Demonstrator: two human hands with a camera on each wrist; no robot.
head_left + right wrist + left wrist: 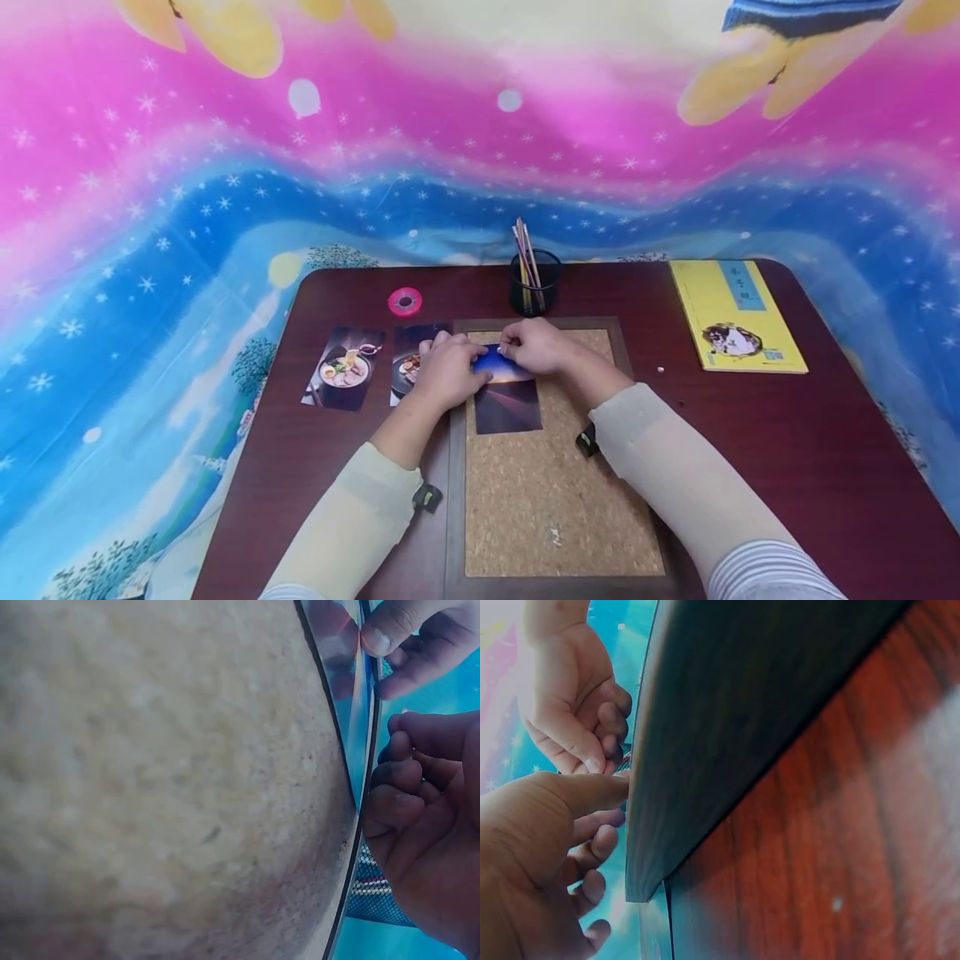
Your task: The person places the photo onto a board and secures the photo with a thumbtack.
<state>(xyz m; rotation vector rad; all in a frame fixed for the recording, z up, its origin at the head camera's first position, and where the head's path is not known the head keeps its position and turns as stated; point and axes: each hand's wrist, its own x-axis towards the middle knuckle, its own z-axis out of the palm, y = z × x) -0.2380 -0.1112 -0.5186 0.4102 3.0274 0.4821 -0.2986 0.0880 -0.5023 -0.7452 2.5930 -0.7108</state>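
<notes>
A photo with a blue upper part and a dark lower part lies on the upper left of a framed corkboard. My left hand rests at the photo's left edge, its thumb and forefinger pressing the photo onto the board. At the photo's top, my right hand pinches a small white push pin between thumb and forefinger. In the right wrist view, only a pale tip of it shows in the right hand. The left wrist view shows the left hand below the right hand.
Two food photos, a ramen photo and a partly covered one, lie left of the board. Behind stand a pink tape roll and a black pencil cup. A yellow book lies right. Small white bits sit low on the cork.
</notes>
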